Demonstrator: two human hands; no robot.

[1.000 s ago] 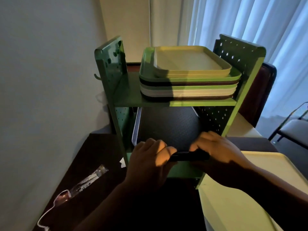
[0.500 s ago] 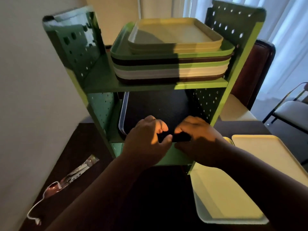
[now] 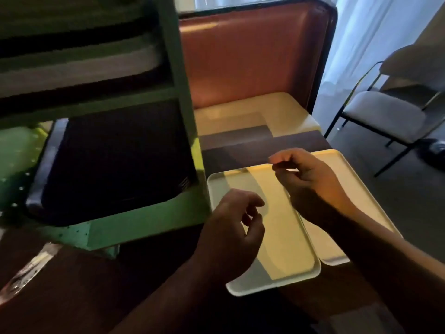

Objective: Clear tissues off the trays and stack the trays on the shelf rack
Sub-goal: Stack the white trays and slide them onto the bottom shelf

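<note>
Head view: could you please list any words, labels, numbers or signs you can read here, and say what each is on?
No text is readable in this view.
Black tray in the rack: faint pale lines near its right front corner, too blurred to tell whether they are print.
Clear wrapper on the table: blurred, nothing legible.
Pale trays: plain.

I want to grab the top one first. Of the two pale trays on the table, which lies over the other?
The nearer pale tray, beside the green rack: its right rim overlaps the farther pale tray, which reaches toward the table's right edge.
</note>
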